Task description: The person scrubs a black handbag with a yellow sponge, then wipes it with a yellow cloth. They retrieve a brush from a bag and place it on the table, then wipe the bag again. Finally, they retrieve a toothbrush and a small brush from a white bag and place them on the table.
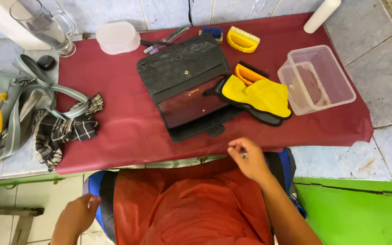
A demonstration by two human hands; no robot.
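Note:
My right hand (249, 159) hovers at the near edge of the dark red mat (123, 131), its fingers loosely curled and pinched together; a tiny thing may sit between the fingertips, too small to tell. It is nearest the black quilted purse (184, 68), which lies open with its maroon inside (193, 104) showing. My left hand (79, 214) hangs low beside my orange apron (187, 208), fingers relaxed and holding nothing. A yellow cloth (262, 95) lies over a black strap to the right of the purse.
An orange brush (249, 72), a yellow brush (242, 40) and a blue brush (212, 31) lie behind the purse. A clear plastic box (318, 79) stands right. A white lid (117, 37), a glass mug (46, 27), a plaid cloth (64, 129) and a grey bag (1, 109) sit left.

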